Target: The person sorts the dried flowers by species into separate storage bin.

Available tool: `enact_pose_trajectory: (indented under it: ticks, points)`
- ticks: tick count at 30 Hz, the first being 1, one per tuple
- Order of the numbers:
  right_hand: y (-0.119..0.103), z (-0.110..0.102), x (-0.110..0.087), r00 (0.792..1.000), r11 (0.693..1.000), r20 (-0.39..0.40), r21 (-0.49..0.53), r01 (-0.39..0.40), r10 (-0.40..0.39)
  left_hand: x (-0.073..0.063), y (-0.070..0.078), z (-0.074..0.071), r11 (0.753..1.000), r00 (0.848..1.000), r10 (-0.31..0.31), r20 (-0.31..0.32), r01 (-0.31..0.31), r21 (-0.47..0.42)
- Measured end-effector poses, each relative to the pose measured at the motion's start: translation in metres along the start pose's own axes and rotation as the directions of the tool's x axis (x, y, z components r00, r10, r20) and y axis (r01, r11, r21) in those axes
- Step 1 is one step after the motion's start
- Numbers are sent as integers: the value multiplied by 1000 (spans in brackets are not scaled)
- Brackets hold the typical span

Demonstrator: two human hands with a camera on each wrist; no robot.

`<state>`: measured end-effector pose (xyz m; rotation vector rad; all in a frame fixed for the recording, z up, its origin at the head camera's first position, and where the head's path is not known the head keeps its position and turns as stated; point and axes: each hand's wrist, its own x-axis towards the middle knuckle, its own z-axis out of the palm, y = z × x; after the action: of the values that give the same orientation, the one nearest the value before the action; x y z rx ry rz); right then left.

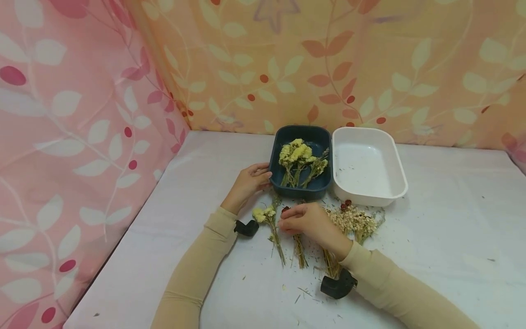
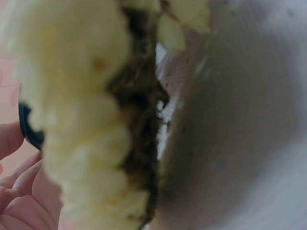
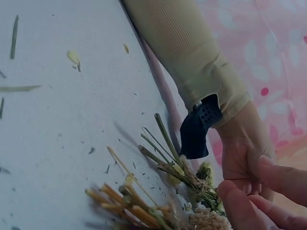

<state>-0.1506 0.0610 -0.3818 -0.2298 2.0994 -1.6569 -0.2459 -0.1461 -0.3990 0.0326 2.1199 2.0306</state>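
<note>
My left hand (image 1: 248, 183) is at the left side of a dark blue tray (image 1: 300, 193), its fingertips touching the wall near the rim. Bunches of dried yellow flowers (image 1: 297, 153) lie inside that tray. Over a bunch with dark red heads (image 1: 285, 209) hovers my right hand (image 1: 311, 224), its fingers loosely bent; nothing shows between them in the right wrist view. Another yellow bunch (image 1: 269, 217) lies between the hands, and its pale petals (image 2: 81, 120) fill much of the left wrist view. Beside the right wrist lie cream-coloured dried flowers (image 1: 353, 221), partly covered by the hand.
Against the blue tray's right side stands a white tray (image 1: 370, 196), with small specks on its floor. Cut stems and plant crumbs (image 1: 304, 292) are scattered over the white cloth (image 1: 452, 237). Patterned fabric (image 1: 370, 59) hangs behind and to the left.
</note>
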Motion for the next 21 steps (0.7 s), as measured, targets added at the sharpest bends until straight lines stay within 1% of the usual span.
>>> enact_pose_trajectory:
  ticks: [5,10,14,17,21]
  points:
    - [3,4,-1,1000,999,-8,-50,5,-6,-2,1,-1,1000,1000,8,8,-8,0]
    - [7,5,-2,1000,997,4,-80,8,-7,-2,0,-1,1000,1000,9,5,-9,-1]
    - [10,7,-2,1000,992,6,-121,27,-27,-2,-1,-1,1000,1000,10,3,-10,-7]
    - [11,9,-3,999,991,14,-125,44,-42,-2,-2,-2,1000,1000,5,3,-5,-11]
    - [12,12,-2,999,991,19,-129,31,-28,-1,-2,-2,1000,1000,6,9,-6,-11]
